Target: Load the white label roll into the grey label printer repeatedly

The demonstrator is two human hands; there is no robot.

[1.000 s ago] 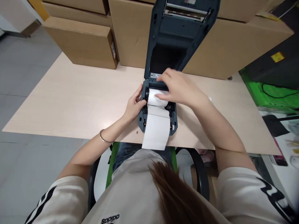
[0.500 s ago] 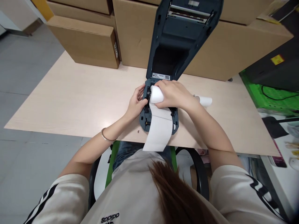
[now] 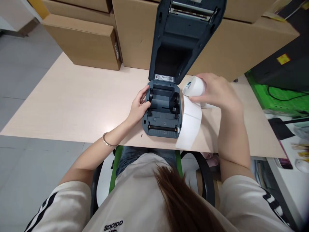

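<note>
Looking down from the head view, one line per thing:

Right hand (image 3: 217,91): curled around the paper roll (image 3: 194,87), gripping it up off the surface (image 3: 72,103), just to the right of the printer (image 3: 163,112); half a second ago this hand pressed the roll down inside the printer's bay, so the roll has come out and moved right.

Paper roll: white, held tilted with one end facing the camera; a loose strip of paper (image 3: 190,125) hangs from it and lies over the printer's right edge and the surface, reaching the near edge; earlier the strip ran straight down the middle of the printer's front.

Left hand (image 3: 140,106): closed lightly on the left side wall of the printer, fingers at the roll holder; it stays where it was in both earlier frames; a bracelet (image 3: 108,143) sits on the wrist.

Printer: dark grey, lid (image 3: 183,35) standing open and upright; the roll bay now shows bare, with both side holders visible.

Second roll: the small white roll seen beside the printer half a second ago is mostly hidden behind the right hand.

Behind: cardboard boxes (image 3: 84,42) stacked along the far edge of the surface, unchanged.
</note>
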